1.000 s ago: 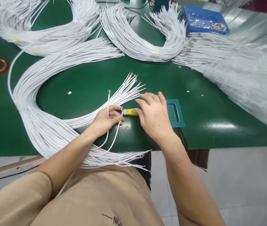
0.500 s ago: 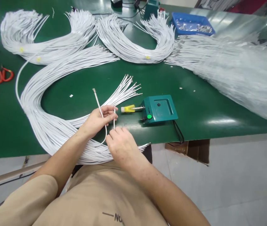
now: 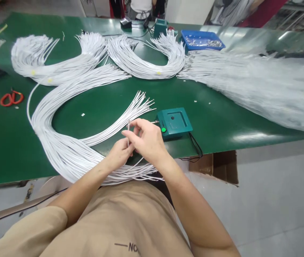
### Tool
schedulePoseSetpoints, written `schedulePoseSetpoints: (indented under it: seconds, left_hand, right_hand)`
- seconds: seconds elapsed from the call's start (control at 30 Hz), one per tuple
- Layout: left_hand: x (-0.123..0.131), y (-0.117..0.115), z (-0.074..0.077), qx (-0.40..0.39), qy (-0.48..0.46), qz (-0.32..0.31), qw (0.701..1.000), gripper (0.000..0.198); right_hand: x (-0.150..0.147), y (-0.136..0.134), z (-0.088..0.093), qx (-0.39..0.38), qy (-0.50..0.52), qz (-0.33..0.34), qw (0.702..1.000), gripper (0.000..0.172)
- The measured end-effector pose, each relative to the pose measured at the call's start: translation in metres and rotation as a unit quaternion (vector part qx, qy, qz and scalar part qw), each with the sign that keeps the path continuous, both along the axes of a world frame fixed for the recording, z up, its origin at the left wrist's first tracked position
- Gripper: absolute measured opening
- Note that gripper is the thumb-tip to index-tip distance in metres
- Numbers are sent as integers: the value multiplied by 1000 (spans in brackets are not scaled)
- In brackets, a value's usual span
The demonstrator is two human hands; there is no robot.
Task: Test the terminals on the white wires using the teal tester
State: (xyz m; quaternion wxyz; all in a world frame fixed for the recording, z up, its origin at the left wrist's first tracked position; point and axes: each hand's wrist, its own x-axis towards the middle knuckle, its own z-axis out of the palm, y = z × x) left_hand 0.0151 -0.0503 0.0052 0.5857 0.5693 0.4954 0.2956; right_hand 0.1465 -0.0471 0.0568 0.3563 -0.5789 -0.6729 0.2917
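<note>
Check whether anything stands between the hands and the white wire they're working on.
Nothing visible does. The left hand and right hand meet at the white wire, a short stretch of which shows by their fingertips. The green device sits beyond the right hand, not in between.

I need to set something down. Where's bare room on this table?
Nearly bare: right of the teal device, below the plastic-covered wires; and below the red scissors, left of the white bundle. Crowded: around the left hand and right hand.
</note>
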Motion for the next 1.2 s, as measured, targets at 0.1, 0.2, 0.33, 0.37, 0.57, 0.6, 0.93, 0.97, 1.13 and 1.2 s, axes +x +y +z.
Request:
schedulePoseSetpoints:
  seconds: [0.1,0.2,0.33,0.37,0.57,0.6,0.93,0.97,1.13,1.2]
  left_hand:
    - [1,-4,3,-1,-81,3,997,22]
    - [-6,-2,6,-1,-171,67,983,36]
    - [-13,-1,7,-20,-160,95,982,34]
    - [-14,-2,7,-24,-157,97,982,34]
    - [-14,-3,2,-26,-148,121,981,38]
    - [-14,-3,2,-24,-148,123,981,38]
    - [-15,1,-2,-23,-140,94,985,34]
    - [-15,2,-2,-22,-140,94,986,32]
    - [-15,9,2,-9,-140,87,986,23]
    - [-15,10,3,-5,-140,73,987,21]
  right_hand:
    - [-3,5,-13,-24,102,-12,994,18]
    - [-5,3,-24,-66,196,-7,978,18]
    - [-4,9,-25,-89,335,-36,937,21]
    - [-3,12,-24,-85,373,-58,922,21]
    - [2,14,-25,-73,405,-119,903,26]
    - [1,12,-26,-85,377,-115,915,25]
    - [-8,8,-37,-154,369,-69,914,19]
    - [-8,9,-38,-164,394,-66,902,19]
    - [-11,11,-44,-260,545,-15,797,16]
    - [-11,12,-44,-287,563,-5,775,15]
